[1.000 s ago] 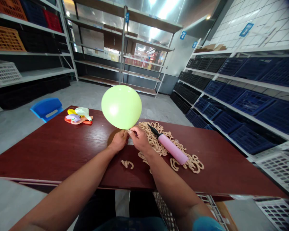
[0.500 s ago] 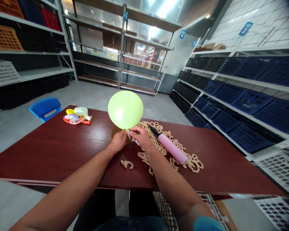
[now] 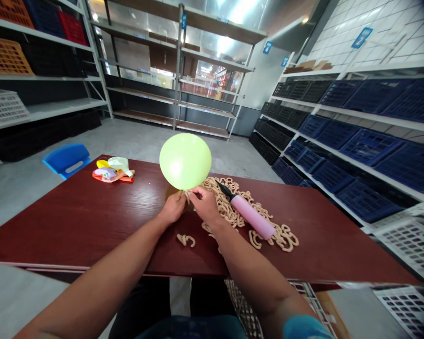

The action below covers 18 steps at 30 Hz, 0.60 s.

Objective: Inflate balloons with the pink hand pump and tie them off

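A blown-up light green balloon (image 3: pixel 185 160) stands above my two hands, its neck pointing down. My left hand (image 3: pixel 174 206) pinches at the neck from the left, fingers closed. From the right, my right hand (image 3: pixel 203 202) pinches the same spot, and the fingertips of both hands nearly meet. Between them a short beige piece shows at the neck; whether it is a ring-shaped band or the balloon's end I cannot tell. Just right of my right hand lies a pink balloon pump (image 3: pixel 252 216) with a black nozzle, on a heap of beige curled loops (image 3: pixel 233 216).
The dark red table (image 3: pixel 102 226) carries a few loose beige curls (image 3: pixel 186 240) near its front. Flat, uninflated balloons (image 3: pixel 115 168) lie at the far left corner, with a blue chair (image 3: pixel 67 157) beyond. Shelves with blue crates (image 3: pixel 362 146) line the right side.
My right hand has turned and shifted slightly left at the balloon's neck. The balloon has moved a touch to the right. My left hand stays almost where it was.
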{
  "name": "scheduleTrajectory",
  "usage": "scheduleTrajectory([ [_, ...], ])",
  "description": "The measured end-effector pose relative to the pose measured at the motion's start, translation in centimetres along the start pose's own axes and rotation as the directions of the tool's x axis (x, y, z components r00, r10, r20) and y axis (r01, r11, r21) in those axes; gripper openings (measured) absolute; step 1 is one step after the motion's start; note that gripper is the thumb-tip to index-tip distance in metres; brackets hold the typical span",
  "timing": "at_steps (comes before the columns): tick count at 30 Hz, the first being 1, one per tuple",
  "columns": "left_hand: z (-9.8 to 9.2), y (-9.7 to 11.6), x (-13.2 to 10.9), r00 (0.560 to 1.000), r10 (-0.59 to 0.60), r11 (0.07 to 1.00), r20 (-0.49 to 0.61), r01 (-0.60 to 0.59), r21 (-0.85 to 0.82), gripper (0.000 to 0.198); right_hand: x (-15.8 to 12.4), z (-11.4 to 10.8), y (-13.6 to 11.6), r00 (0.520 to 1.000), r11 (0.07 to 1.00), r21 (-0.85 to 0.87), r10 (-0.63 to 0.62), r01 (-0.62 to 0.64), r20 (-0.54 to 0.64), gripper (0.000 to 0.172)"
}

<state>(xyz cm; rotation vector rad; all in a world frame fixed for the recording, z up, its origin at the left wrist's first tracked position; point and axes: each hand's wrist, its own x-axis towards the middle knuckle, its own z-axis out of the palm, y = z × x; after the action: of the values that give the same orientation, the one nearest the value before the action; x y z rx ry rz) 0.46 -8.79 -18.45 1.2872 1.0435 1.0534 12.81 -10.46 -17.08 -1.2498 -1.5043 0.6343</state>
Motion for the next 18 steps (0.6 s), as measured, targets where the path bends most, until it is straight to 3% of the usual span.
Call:
scheduleTrajectory([
  [4, 0.2, 0.6, -0.4, 0.998, -0.024, 0.996, 0.064, 0.029, -0.088, 0.022, -0.1, 0.4, -0.3, 0.999, 0.999, -0.024, 0.034, -0.035, -0.027, 0.016],
  [9, 0.6, 1.3, -0.7, 0.985, -0.073, 0.955, 0.155, 0.114, -0.273, 0.032, 0.0, 0.5, -0.9, 0.979, 0.959, 0.203, 0.188, -0.2, 0.074, 0.018],
  [14, 0.2, 1.6, -0.5, 0.958, -0.11, 0.839, 0.264, 0.232, -0.492, 0.035, -0.1, 0.1, -1.3, 0.981, 0.959, 0.243, 0.106, -0.144, 0.163, 0.018],
  [18, 0.0, 1.9, -0.6, 0.95, -0.062, 0.854, 0.307, 0.21, -0.477, 0.034, -0.1, 0.3, -1.2, 0.973, 0.915, 0.343, 0.163, -0.211, 0.163, 0.017],
])
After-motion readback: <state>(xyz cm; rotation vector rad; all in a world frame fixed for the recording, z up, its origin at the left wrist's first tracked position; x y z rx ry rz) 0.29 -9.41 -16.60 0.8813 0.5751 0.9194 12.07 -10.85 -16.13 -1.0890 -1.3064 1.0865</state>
